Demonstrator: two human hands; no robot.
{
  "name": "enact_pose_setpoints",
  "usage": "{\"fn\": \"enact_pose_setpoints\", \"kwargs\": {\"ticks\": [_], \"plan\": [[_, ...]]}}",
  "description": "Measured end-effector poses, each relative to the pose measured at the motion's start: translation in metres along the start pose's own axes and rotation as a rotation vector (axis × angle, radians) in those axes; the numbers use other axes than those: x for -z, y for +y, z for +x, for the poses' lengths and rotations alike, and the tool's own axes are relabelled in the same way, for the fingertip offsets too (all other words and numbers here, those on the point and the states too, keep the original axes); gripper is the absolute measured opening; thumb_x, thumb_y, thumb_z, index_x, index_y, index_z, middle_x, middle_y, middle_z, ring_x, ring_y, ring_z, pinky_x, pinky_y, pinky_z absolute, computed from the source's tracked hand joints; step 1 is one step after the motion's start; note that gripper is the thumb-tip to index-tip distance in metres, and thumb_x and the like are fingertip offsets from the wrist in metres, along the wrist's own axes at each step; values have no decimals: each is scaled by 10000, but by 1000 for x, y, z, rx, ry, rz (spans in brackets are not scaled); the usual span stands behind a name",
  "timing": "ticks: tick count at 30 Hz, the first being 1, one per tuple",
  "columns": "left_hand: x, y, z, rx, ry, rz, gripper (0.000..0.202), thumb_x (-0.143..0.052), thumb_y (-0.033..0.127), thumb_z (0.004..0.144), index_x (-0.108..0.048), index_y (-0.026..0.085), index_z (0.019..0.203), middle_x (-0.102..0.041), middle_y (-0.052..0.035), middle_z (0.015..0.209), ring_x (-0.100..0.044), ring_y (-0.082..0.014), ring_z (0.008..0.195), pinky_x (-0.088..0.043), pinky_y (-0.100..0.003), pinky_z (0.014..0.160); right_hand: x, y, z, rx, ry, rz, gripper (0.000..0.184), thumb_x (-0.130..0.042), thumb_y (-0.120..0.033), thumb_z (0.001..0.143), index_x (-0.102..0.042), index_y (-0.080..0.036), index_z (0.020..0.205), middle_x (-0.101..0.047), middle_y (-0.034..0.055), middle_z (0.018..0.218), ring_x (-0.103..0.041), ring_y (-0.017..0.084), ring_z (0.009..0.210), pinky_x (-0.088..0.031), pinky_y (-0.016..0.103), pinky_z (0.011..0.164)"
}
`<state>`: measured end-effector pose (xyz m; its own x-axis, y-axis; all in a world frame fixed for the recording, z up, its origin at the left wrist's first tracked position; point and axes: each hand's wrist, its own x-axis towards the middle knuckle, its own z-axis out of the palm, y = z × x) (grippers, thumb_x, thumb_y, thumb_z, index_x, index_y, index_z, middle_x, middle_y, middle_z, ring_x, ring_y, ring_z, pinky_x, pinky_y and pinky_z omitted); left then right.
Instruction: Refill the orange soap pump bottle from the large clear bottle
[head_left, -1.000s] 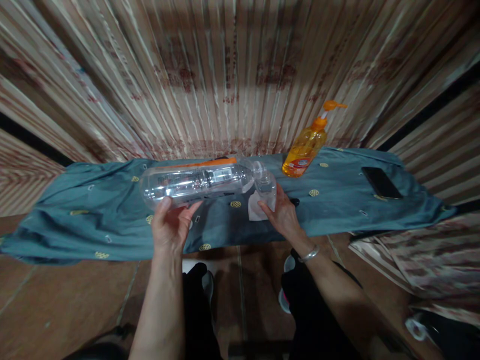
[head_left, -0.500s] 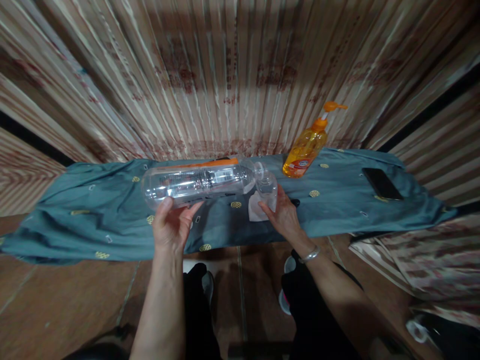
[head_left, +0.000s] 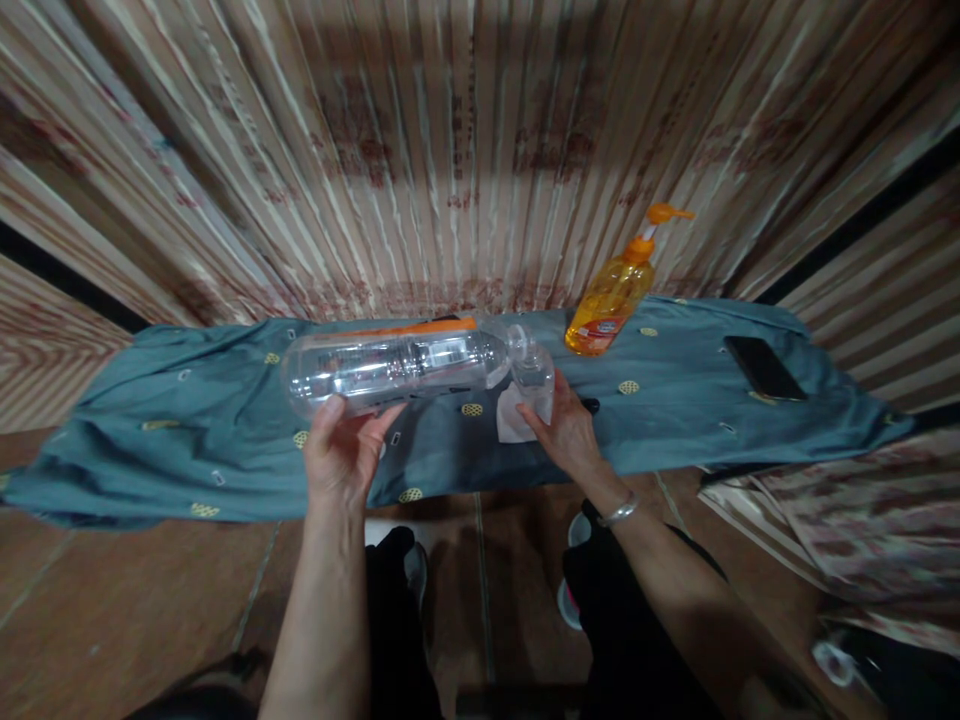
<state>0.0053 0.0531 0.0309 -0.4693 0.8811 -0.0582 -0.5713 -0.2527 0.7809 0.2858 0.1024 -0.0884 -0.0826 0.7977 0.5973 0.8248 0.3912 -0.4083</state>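
L hand (head_left: 341, 445) grip closed on clear bottle (head_left: 382, 368), approx horiz above cloth-covered desk (head_left: 202, 425). Long axis L-R, neck pointing R. R hand (head_left: 562, 425) grip holding clear cup (head_left: 535, 368) at btl mouth; R nearer neck, contact unclear.

A silver bracelet (head_left: 620, 511) (a shiny, narrow band) circles the right wrist (head_left: 606, 488); the forearms (head_left: 322, 600) are sleeveless, the trousers (head_left: 396, 630) black, the shoes (head_left: 417, 572) pale grey.
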Motion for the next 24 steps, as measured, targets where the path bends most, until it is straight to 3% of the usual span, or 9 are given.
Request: {"fn": "enact_pose_setpoints", "kwargs": {"ticks": [4, 10, 18, 24], "plan": [[0, 0, 0, 8, -13, -2, 593, -1019, 402, 411, -755, 212, 907, -761, -75, 881, -752, -324, 958, -696, -453, 751, 0, -1, 0, -18, 12, -12, 882, -372, -769, 999, -380, -87, 1557, -714, 259, 1291, -727, 382, 1142, -584, 571, 1000], [-4, 1, -1, -2, 12, -38, 599, -1043, 375, 357, -751, 215, 855, -761, -46, 849, -730, -241, 779, -703, -424, 695, 1, -1, 1, -16, 2, -6, 889, -396, -754, 1000, -395, -52, 1546, -707, 286, 1303, -716, 391, 1162, -584, 577, 1001], [-5, 2, -3, -21, -34, -3, 553, -1016, 411, 426, -764, 229, 883, -790, -83, 979, -742, -361, 1085, -700, -415, 729, 2, -1, 2, -31, -6, -9, 881, -403, -749, 1001, -409, -44, 1530, -714, 287, 1291, -728, 382, 1147, -595, 557, 989], [-4, 1, -1, -22, -18, -13, 539, -1031, 416, 382, -745, 206, 788, -779, -66, 852, -761, -312, 935, -703, -426, 720, 1, -1, 2, -15, 12, -21, 888, -373, -760, 1005, -406, -44, 1528, -714, 286, 1301, -732, 370, 1152, -604, 537, 983]]}}
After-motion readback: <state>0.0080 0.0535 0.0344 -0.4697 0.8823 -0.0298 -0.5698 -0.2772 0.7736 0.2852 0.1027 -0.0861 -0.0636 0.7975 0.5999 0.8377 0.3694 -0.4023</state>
